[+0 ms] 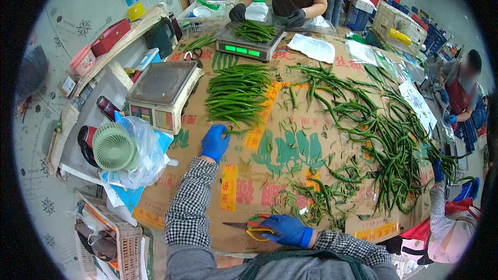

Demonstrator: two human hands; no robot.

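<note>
My left hand [215, 143], in a blue glove, has its fingertips closed on the end of a long green chili pepper [238, 131]. Just beyond it lies a neat stack of green chili peppers [236, 93], side by side on the cardboard. Close to the table's near edge, my right hand [288, 230], also gloved in blue, grips a pair of scissors [255, 226] with red and yellow handles. Their blades point left. To the right spreads a big loose heap of chili peppers [397, 155], with scattered pepper scraps [298, 197] nearer me.
Left stand a scale [163, 84], a green fan [115, 147] and a plastic bag [148, 150]. Across the table, a person in dark gloves works at a lit scale [249, 46] bearing peppers. Another blue-gloved person [451, 218] reaches in at right. Paper sheets [311, 47] lie beyond the heap.
</note>
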